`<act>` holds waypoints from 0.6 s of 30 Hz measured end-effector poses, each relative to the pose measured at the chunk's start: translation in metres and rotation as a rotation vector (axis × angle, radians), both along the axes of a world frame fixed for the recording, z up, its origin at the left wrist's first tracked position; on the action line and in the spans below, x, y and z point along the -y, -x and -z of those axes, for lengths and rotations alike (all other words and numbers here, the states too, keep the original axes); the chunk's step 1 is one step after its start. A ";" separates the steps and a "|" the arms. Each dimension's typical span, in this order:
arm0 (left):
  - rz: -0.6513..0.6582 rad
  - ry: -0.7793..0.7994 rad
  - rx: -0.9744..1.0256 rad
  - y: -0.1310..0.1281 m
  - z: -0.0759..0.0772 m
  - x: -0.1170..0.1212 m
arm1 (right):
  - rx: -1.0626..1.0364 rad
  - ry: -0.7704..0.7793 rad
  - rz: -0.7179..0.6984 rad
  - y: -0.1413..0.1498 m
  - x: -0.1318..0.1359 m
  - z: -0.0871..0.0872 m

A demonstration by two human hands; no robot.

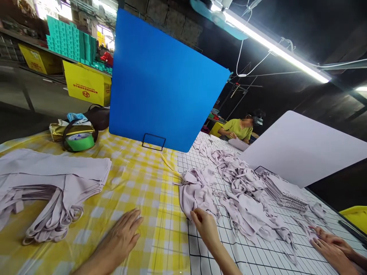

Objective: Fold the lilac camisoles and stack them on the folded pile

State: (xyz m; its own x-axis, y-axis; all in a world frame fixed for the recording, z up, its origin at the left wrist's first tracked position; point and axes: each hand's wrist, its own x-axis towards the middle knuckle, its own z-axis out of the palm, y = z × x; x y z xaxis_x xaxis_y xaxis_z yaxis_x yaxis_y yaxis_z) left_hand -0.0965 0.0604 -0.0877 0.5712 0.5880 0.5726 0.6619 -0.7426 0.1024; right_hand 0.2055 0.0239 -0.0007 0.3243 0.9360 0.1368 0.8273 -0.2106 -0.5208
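My left hand (126, 231) lies on the yellow checkered tablecloth (119, 193), fingers stretched out and holding nothing. My right hand (204, 226) is closed, its fingertips pinching the near edge of a crumpled pale lilac garment (197, 193). That garment rests on the white grid-patterned cloth close to where it meets the yellow one. To the left, a neat stack of pale lilac strapped garments (83, 168) lies flat, straps bunched toward me. Right of my right hand spreads a loose heap of similar lilac garments (243, 210).
A blue board (163, 84) stands upright at the table's back; a white board (304, 149) stands at right. Green tape (82, 141) sits at back left. A co-worker's hands (329, 242) are at lower right, near a folded lilac stack (283, 191). Another person (239, 128) sits farther back.
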 end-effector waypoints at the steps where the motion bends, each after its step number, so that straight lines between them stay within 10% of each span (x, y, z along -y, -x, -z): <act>1: 0.002 0.006 0.005 0.000 0.000 0.000 | -0.018 -0.013 0.016 0.006 0.002 0.008; 8: 0.010 0.054 0.015 0.000 0.000 0.001 | -0.275 -0.148 0.038 0.006 -0.006 0.000; 18: 0.072 0.379 0.144 -0.001 -0.018 -0.005 | -0.575 -0.362 -0.125 0.005 -0.018 -0.159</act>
